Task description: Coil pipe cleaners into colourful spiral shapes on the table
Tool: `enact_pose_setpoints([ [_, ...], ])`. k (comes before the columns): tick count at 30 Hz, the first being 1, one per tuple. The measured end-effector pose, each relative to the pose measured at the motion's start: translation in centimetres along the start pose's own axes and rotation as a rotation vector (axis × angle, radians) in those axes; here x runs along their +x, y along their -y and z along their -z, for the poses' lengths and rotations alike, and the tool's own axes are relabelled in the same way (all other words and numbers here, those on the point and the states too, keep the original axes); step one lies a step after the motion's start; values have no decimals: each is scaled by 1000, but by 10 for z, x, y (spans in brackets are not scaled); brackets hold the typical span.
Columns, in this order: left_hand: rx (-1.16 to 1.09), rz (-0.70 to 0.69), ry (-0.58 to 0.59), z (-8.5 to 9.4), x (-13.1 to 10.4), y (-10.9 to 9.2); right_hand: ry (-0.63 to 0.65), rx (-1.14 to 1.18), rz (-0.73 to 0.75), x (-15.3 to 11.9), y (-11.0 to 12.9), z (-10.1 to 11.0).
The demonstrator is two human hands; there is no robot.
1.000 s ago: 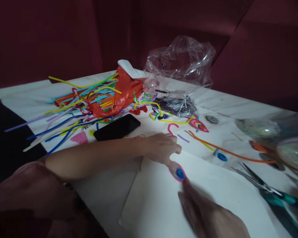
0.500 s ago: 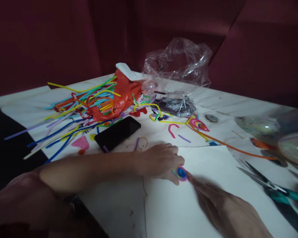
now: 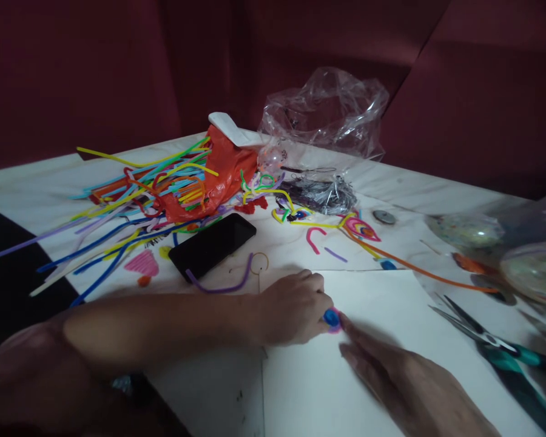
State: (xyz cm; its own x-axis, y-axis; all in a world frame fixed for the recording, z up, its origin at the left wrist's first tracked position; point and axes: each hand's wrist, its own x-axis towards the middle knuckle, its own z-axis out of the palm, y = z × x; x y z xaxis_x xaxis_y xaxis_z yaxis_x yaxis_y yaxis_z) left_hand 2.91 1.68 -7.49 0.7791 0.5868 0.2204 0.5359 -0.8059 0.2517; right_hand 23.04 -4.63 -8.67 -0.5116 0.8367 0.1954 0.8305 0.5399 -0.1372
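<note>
A small round pipe cleaner coil (image 3: 332, 318), blue in the middle with a pink edge, is on white paper between my hands. My left hand (image 3: 293, 309) reaches across from the left, its fingers curled closed at the coil's left side and hiding part of it. From the lower right comes my right hand (image 3: 391, 370). One of its fingertips touches the coil's right edge, while another finger stands apart below, over the paper. A curved purple pipe cleaner (image 3: 222, 290) lies just behind my left forearm.
Loose pipe cleaners (image 3: 141, 188) spill from a red bag (image 3: 230, 167) at the left. A black phone (image 3: 213, 246) lies in front of them. Green-handled pliers (image 3: 491, 340) are at the right. A clear plastic bag (image 3: 327, 109) stands at the back; an orange pipe cleaner (image 3: 428, 273) stretches rightward.
My left hand's fingers have closed in more over the coil's left side. A lower finger of my right hand has come away from the rest. The view has shifted slightly.
</note>
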Motion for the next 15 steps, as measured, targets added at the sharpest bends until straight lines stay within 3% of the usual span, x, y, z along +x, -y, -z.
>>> enact_pose_setpoints([
  [10,-14,-9,1,0,1,1,-7,41,-45,-6,-3,-1],
  [15,-17,18,-24,-4,1,0,156,104,-108,-8,-14,-4],
])
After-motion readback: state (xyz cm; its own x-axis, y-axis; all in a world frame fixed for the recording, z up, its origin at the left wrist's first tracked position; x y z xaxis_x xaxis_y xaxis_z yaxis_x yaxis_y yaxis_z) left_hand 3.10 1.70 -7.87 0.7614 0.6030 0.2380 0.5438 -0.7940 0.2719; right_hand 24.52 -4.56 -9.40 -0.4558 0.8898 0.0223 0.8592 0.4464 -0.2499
